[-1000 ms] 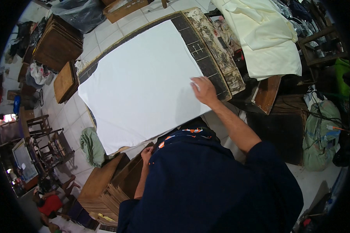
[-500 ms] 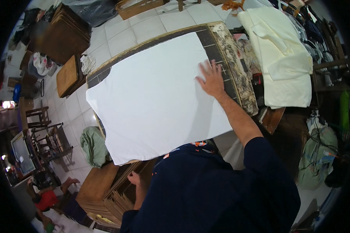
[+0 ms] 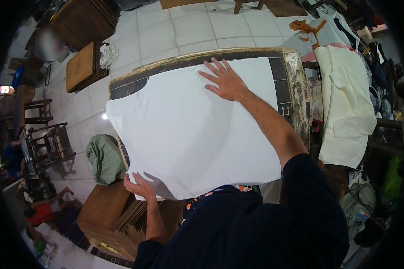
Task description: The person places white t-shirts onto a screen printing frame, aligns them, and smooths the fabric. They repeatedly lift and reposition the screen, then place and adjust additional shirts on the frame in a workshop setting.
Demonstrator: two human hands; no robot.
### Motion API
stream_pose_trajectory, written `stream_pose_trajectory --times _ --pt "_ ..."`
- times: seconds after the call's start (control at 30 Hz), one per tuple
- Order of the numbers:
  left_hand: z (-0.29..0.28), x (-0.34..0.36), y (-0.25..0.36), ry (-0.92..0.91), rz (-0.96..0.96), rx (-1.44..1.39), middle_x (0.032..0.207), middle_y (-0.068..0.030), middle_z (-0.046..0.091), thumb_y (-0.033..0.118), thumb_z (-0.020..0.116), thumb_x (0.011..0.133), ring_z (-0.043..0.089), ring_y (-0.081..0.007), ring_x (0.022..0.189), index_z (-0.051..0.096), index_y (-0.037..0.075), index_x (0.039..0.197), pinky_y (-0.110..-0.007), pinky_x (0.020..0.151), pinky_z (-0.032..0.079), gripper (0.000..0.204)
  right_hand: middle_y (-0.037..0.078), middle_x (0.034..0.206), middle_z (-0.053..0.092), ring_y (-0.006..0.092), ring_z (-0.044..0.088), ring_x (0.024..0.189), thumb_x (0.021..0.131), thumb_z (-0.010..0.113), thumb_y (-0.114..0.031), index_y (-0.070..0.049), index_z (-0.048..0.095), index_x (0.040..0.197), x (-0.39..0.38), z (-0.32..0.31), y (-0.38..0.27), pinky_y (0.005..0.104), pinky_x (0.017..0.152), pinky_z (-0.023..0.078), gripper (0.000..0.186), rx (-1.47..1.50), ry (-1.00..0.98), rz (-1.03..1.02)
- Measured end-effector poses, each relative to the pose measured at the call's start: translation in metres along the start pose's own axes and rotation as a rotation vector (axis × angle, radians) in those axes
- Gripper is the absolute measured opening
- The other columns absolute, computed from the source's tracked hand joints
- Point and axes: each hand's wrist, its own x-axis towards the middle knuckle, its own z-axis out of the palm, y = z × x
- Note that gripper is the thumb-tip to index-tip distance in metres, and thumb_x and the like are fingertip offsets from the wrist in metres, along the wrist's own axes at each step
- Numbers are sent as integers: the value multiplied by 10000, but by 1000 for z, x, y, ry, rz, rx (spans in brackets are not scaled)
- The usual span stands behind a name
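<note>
Cloth: a big white cloth [image 3: 188,130] lies flat on the table [image 3: 296,94] and covers most of it. Its near edge hangs a little over the table's near side.
Right hand: my right hand [image 3: 226,80] rests flat on the cloth, close to the table's far edge. My fingers are spread wide and hold nothing; they only press down.
Left hand: my left hand [image 3: 139,186] is at the table's near left corner. It pinches the corner of the cloth there, thumb on top.
How it feels: I think the cloth is light, soft and floppy. It will bend and fold, and it could slide on the smooth table.
Where to hold: the edges and corners look best to me. A flat palm in the middle keeps it from slipping.
Watch out: a hard tug may make wrinkles or pull it off the table.
Beside the table: cream clothes [image 3: 345,103] hang to its right. A green bundle [image 3: 104,159] sits on the floor to its left.
</note>
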Motion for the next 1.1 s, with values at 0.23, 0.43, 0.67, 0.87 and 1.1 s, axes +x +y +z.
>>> stream_pose_trajectory --times 0.23,0.43,0.67,0.87,1.1 --pt "6 11 49 -85 113 -57 1189 -181 540 136 548 960 475 -345 1130 521 -29 1191 -461 965 361 285 93 1575 219 308 152 1460 963 459 -493 -218 305 1498 -28 -19 11 475 1196 132 621 141 -181 -157" --pt "15 20 61 -135 141 -136 1224 -199 518 115 555 947 448 -360 1178 540 -45 1151 -484 1009 328 260 101 1576 206 327 167 1453 968 476 -451 -215 305 1497 -44 -20 58 484 1190 142 605 48 -127 -10" --pt "20 21 73 -201 103 -134 1252 -195 500 122 569 936 428 -353 1200 534 -34 1148 -479 1022 319 266 99 1577 204 297 145 1464 986 420 -475 -247 289 1503 6 -26 42 476 1196 132 581 -57 -148 48" --pt "20 12 84 -231 74 -154 1254 -183 502 125 575 933 433 -351 1203 545 -25 1139 -474 1024 324 256 28 1570 240 257 170 1457 981 440 -464 -297 319 1488 51 10 -11 482 1201 117 547 171 -130 -370" --pt "31 3 82 -334 182 -121 1349 -229 457 108 580 903 404 -392 1258 531 -46 1224 -511 1029 340 359 77 1582 197 285 157 1460 978 445 -464 -203 311 1495 44 -8 -33 487 1197 121 594 262 -196 -355"
